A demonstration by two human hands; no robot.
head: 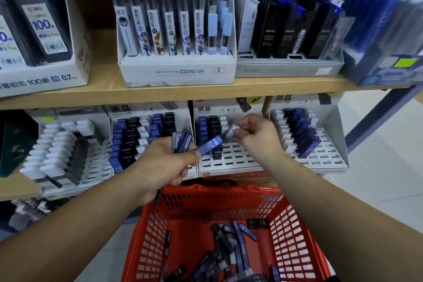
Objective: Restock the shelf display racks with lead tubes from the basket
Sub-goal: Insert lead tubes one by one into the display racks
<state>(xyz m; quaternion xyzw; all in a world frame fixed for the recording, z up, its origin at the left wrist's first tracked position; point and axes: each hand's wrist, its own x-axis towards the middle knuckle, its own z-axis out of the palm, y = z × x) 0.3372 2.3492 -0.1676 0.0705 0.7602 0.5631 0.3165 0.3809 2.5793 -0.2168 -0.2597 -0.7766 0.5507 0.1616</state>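
Note:
My left hand (170, 163) grips a bunch of blue lead tubes (182, 141), one marked HB 0.7 sticking out to the right (209, 145). My right hand (257, 136) pinches a white-labelled lead tube (231, 133) just above the middle white display rack (231, 159) on the lower shelf. That rack holds blue and black tubes at its back left, and one black HB 0.7 tube (216, 153) stands in a front slot. Below my arms, the red basket (286, 220) holds several loose blue and black tubes (231, 249).
More slotted racks stand left (146, 142) and right (304, 139) of the middle one, partly filled. A rack of white tubes (59, 151) sits further left. The upper wooden shelf (206, 91) carries boxes of pens and leads. White floor lies to the right.

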